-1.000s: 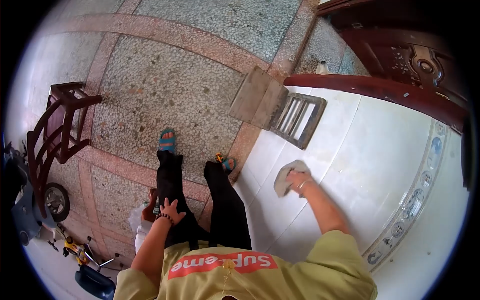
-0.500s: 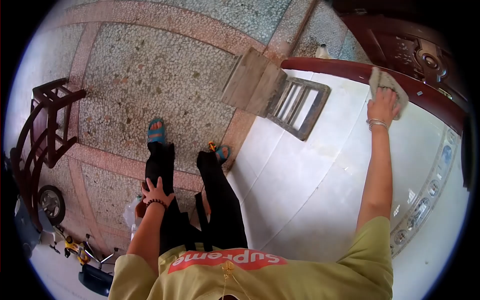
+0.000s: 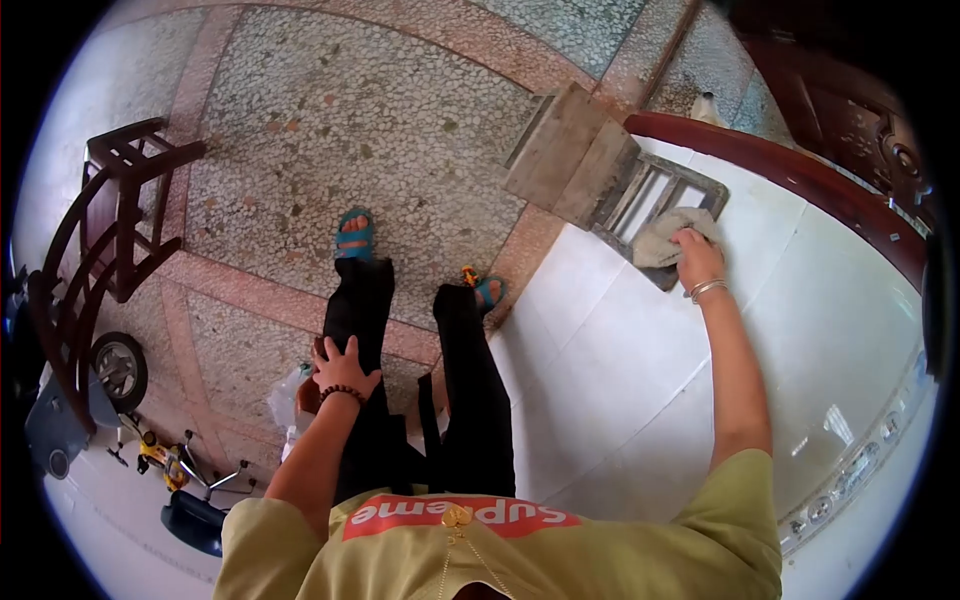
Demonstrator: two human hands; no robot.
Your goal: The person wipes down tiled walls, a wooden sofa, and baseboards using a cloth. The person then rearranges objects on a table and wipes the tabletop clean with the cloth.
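At the left is a dark wooden chair [image 3: 126, 230] with a curved back, and a black wheel [image 3: 118, 372] is near it. Next is the left hand [image 3: 340, 370]. It rests on the left leg of the black trousers [image 3: 362, 300], fingers spread wide, with nothing in its grip that I can see. It may be there to help prop the body up.

Farther right is what looks like a small wooden chair [image 3: 575, 155]. Its long way runs from upper left down to lower right, from the flat boards to the slatted frame [image 3: 692, 174].

The right hand [image 3: 700, 262] has its fingers partly bent and grips a grey rag [image 3: 665, 235] on the lower right part of that frame. The hand is on top, perhaps to press the rag on the wood. The rag's long side slants from lower left to upper right.

White tiles [image 3: 600, 370] are just beside the frame, and a dark red rail [image 3: 780, 175] runs along their top edge.
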